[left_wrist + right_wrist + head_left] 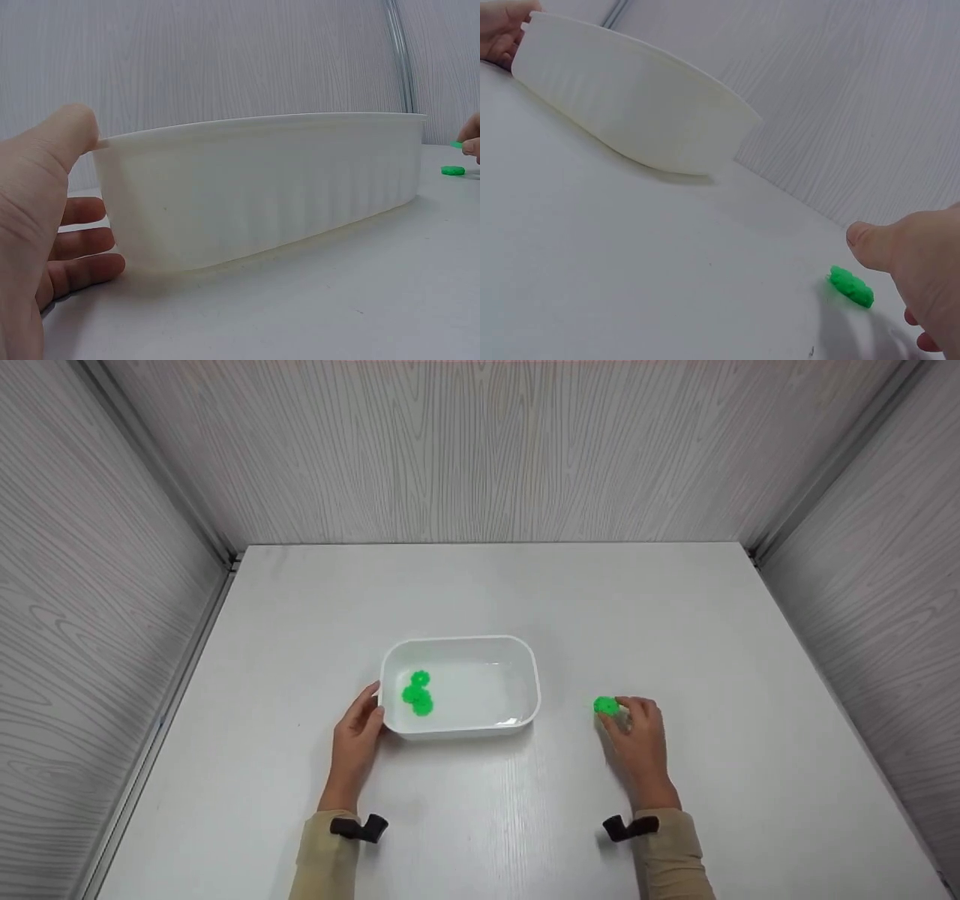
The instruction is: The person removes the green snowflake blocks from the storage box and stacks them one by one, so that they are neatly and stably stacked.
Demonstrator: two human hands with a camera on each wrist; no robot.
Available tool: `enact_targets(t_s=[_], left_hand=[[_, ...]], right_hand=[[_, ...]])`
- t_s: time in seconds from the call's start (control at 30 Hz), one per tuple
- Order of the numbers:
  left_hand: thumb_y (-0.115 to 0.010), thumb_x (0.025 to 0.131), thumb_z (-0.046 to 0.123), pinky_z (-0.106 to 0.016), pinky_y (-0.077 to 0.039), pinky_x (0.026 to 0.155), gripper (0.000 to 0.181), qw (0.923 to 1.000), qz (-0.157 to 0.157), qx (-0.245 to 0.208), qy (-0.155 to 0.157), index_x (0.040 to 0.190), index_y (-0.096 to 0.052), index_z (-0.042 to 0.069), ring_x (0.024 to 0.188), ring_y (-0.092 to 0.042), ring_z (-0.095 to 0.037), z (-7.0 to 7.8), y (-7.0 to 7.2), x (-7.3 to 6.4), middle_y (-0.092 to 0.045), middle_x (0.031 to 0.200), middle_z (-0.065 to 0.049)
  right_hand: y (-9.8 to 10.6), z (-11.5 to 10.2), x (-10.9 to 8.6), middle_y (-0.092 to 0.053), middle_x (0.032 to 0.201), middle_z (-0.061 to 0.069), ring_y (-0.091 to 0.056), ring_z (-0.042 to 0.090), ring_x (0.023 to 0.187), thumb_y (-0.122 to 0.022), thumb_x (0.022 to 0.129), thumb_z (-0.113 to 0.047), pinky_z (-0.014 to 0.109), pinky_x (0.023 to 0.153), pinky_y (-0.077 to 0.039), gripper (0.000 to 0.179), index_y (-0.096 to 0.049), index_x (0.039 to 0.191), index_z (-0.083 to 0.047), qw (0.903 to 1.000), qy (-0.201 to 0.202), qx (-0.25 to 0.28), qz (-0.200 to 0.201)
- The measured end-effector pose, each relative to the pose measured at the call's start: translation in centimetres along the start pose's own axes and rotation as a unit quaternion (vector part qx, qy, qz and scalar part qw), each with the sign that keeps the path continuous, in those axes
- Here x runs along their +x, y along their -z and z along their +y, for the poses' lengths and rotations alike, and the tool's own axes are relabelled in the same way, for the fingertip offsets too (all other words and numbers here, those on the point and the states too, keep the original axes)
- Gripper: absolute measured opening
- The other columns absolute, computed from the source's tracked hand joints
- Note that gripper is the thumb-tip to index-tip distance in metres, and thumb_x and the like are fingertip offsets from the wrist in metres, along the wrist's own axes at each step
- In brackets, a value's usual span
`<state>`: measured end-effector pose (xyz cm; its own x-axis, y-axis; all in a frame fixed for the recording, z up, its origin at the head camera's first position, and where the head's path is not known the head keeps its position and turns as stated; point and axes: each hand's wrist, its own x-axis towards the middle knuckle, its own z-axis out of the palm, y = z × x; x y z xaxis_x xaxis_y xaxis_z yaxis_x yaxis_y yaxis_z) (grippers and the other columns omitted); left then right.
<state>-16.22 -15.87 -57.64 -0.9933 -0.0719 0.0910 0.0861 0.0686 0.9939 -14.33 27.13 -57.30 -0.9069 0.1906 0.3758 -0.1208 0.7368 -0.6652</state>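
Note:
A white rectangular plastic tub (480,729) stands on the table with several green flower-shaped pieces (417,694) at the left of its floor. My left hand (358,739) holds the tub's left end, the thumb (75,126) over the rim and the fingers (86,244) bent against the outer wall. To the right of the tub, my right hand (641,739) pinches a green flower-shaped piece (457,144) between thumb and fingertips. Just below those fingertips, another green piece (453,171) lies on the table; the right wrist view also shows a green piece (850,286) near the thumb.
The white table (480,592) reaches to a pale wood-grain panel (480,450) at the back. Similar panels (82,585) close in the left and right sides. Black wrist mounts (360,829) sit on both sleeves.

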Motion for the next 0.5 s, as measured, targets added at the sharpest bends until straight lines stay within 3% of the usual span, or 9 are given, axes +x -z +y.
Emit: enact_targets(t_s=[0.2, 0.5], left_hand=[[-0.053, 0.095, 0.016, -0.024, -0.047, 0.082, 0.042, 1.0000, -0.007, -0.002, 0.000, 0.137, -0.048, 0.014, 0.110, -0.053, -0.033, 2.1, -0.2, -0.7, -0.055, 0.122, -0.020], [-0.052, 0.096, 0.017, -0.027, -0.048, 0.082, 0.043, 0.9998, -0.016, -0.014, -0.008, 0.138, -0.046, 0.012, 0.109, -0.051, -0.035, 2.2, -0.1, -0.8, -0.054, 0.122, -0.021]], right_hand=[[-0.1, 0.5, 0.7, -0.050, 0.106, 0.014, -0.046, 0.030, 0.098, -0.072, 0.082, -0.025, 0.046, 0.081, -0.038, 0.034, -0.063, 0.108, -0.005, 0.9994, -0.008, -0.026, -0.022], [-0.5, 0.2, 0.7, -0.045, 0.119, 0.009, -0.042, 0.031, 0.106, -0.064, 0.086, -0.037, 0.049, 0.086, -0.034, 0.037, -0.062, 0.112, -0.012, 0.9936, -0.075, -0.061, -0.057]])
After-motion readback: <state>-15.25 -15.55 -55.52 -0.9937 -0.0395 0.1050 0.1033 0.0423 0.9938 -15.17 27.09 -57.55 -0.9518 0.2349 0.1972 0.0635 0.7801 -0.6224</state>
